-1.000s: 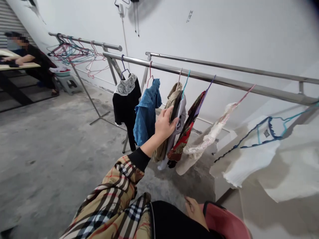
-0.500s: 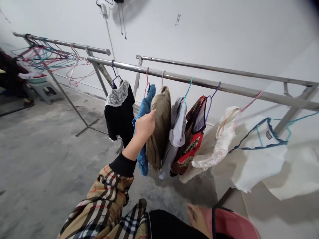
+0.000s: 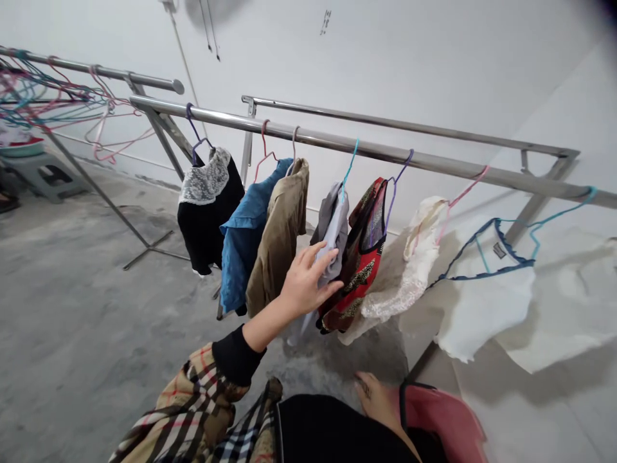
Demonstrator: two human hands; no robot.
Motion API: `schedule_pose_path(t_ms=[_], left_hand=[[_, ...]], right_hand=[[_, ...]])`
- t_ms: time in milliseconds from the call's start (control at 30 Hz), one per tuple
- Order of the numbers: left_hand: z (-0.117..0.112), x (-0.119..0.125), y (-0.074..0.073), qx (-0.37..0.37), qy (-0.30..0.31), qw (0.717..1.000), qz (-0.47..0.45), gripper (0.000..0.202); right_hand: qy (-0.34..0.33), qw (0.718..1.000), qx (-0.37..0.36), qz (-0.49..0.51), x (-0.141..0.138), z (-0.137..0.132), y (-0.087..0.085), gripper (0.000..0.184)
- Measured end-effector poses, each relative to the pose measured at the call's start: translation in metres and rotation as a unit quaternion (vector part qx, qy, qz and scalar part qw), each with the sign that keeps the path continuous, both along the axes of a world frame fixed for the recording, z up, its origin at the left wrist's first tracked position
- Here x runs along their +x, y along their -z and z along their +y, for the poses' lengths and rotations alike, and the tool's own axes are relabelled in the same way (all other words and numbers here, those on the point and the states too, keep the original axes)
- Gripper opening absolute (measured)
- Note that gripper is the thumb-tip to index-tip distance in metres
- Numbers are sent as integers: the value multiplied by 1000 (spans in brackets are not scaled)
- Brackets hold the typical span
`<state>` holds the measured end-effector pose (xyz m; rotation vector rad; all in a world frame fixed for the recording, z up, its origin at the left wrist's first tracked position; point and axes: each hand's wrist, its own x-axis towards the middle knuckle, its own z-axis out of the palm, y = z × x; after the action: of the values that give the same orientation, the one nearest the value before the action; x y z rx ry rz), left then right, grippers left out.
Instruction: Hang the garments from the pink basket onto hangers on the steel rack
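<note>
My left hand reaches up with fingers spread and rests on a pale grey garment that hangs from a teal hanger on the steel rail. Left of it hang a tan garment, a blue shirt and a black top with a lace collar. To its right hang a red patterned garment, a cream lace piece and a white top with blue trim. My right hand is low at the frame's bottom, holding the rim of a pink basin.
A second rail runs behind the first, near the white wall. Another rail at far left carries several bare wire hangers. A grey stool stands on the concrete floor at left. The rack's legs spread across the floor.
My left hand moved right from the blue shirt and tan garment to the grey garment and opened its fingers. The view shifted left-to-right; the right hand stayed on the basin.
</note>
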<state>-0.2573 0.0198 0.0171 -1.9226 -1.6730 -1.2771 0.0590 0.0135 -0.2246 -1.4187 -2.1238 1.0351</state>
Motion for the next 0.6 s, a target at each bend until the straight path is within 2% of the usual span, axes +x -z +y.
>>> schedule_pose_path(t_ms=[67, 133, 200, 367, 600], left_hand=[[10, 4, 16, -66, -12, 998, -13, 82], [17, 2, 27, -96, -16, 995, -31, 84], [22, -5, 30, -96, 1, 995, -40, 81], [26, -21, 19, -90, 5, 996, -5, 72], [29, -36, 5, -19, -45, 996, 74, 30]], right_hand=[[-12, 1000, 3, 11, 4, 4, 5, 31], [-17, 1000, 0, 21, 10, 8, 10, 31], [-15, 999, -5, 30, 16, 11, 14, 30], [-10, 999, -6, 48, 28, 17, 18, 30], [-2, 998, -20, 54, 44, 21, 21, 33]])
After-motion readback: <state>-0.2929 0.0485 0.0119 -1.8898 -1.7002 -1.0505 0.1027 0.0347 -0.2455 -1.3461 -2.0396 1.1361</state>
